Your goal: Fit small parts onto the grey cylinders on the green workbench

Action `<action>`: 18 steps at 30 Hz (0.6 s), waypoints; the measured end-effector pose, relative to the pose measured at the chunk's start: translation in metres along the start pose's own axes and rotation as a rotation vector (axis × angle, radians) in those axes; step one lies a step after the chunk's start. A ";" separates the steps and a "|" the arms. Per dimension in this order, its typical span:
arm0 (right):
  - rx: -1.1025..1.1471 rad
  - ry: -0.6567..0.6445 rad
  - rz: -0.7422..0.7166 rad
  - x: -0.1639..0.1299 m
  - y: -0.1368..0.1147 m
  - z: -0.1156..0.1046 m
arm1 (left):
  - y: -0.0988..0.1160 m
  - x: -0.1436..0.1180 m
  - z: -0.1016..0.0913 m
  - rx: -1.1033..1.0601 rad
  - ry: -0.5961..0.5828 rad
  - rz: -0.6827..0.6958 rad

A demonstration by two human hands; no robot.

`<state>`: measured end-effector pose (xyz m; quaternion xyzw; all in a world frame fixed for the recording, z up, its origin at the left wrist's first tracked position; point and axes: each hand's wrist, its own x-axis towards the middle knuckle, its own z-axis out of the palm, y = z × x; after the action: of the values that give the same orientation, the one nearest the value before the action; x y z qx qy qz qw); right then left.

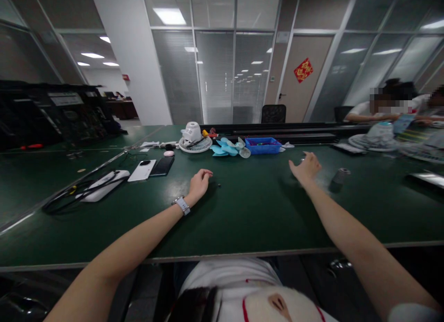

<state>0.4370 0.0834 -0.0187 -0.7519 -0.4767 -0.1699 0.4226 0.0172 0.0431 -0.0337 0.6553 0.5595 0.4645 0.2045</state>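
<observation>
My left hand, with a watch on the wrist, rests over the green table, its fingers bent and pressed together. Whatever they may hold is hidden. Just right of its fingertips lies a tiny dark part. Farther right, my right hand hovers above the tabletop with thumb and fingers apart. A small shiny spot shows behind its fingers, too blurred to name. To the right of that hand stands a grey cylinder, slightly smeared, apart from the hand.
Along the back are a white fan body, light-blue fan blades and a blue tray. Two phones and a white power strip with black cable lie left. Co-workers sit at far right.
</observation>
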 end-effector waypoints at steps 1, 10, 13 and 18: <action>0.041 -0.001 -0.124 -0.009 -0.018 -0.003 | 0.000 0.000 0.000 0.006 0.000 -0.003; 0.661 -0.900 -1.032 -0.137 -0.159 -0.018 | -0.001 -0.001 -0.001 0.022 0.002 0.044; 0.676 -0.964 -1.022 -0.150 -0.167 -0.015 | -0.001 -0.001 0.000 0.027 -0.002 0.047; 0.707 -0.942 -1.001 -0.147 -0.163 -0.013 | -0.001 0.000 0.001 0.037 -0.013 0.045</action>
<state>0.2266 0.0192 -0.0306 -0.2600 -0.9153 0.1595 0.2630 0.0175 0.0441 -0.0355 0.6746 0.5516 0.4542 0.1854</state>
